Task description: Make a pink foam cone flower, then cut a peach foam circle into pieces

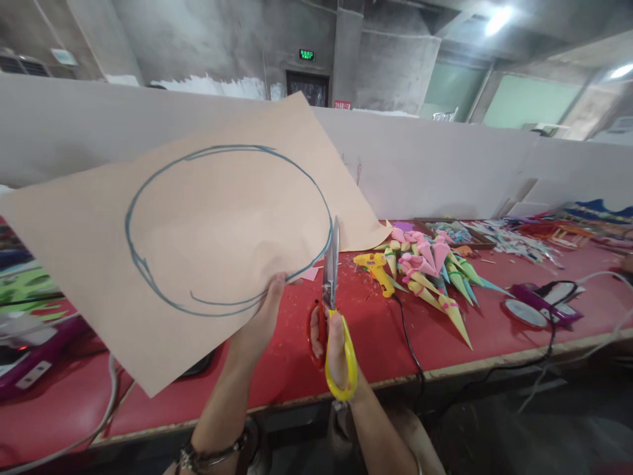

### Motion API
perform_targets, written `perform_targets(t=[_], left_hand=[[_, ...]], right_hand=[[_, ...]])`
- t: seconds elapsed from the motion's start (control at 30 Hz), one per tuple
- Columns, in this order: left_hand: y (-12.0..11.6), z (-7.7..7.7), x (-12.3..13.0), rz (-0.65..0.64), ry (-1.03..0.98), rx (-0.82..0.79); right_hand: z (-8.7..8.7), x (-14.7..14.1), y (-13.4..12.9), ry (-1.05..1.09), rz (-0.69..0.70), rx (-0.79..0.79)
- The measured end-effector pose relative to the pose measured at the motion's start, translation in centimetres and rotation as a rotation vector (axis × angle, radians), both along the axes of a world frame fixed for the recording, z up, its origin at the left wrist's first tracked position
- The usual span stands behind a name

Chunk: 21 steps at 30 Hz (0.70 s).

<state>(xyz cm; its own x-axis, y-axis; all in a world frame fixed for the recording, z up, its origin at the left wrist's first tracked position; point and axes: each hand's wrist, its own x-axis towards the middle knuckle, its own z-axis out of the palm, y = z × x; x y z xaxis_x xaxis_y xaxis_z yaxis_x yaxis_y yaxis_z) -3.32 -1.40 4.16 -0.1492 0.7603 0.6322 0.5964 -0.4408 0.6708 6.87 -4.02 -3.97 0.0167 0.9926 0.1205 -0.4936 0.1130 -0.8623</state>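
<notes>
My left hand (260, 323) grips the lower edge of a large sheet of tan paper (227, 224), thumb on the front and the other fingers hidden behind it. A big oval is drawn on the sheet in dark blue-green line. In my right hand (339, 353) is a pair of scissors (330, 284) with one yellow and one red handle loop, its blades pointing up. The blades are at the right side of the oval, close to the drawn line, and look nearly closed. Part of the sheet's right side curls down toward the table.
On the red table (291, 366) lie a yellow glue gun (378, 270) with a black cord and a pile of pink, yellow and green paper cones (445, 284). Purple power strips (548, 307) sit at both sides. A white partition (420, 165) stands behind.
</notes>
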Motion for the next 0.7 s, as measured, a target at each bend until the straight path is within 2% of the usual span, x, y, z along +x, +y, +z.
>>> perform_targets(t=[0.27,0.4,0.53,0.7], left_hand=[[0.5,-0.1,-1.2,0.153,-0.123,0.083],[0.6,0.0,-1.3,0.220,-0.289,0.075],[0.7,0.0,-1.3,0.205,-0.393,0.102],[0.7,-0.2,-1.0,0.166,-0.320,0.126]], right_hand=[[-0.6,0.3,0.0,-0.045,0.019,0.033],[-0.5,0.3,-0.2,-0.068,0.023,0.038],[-0.3,0.1,-0.3,-0.053,0.019,0.032],[-0.4,-0.2,0.1,-0.029,-0.007,-0.007]])
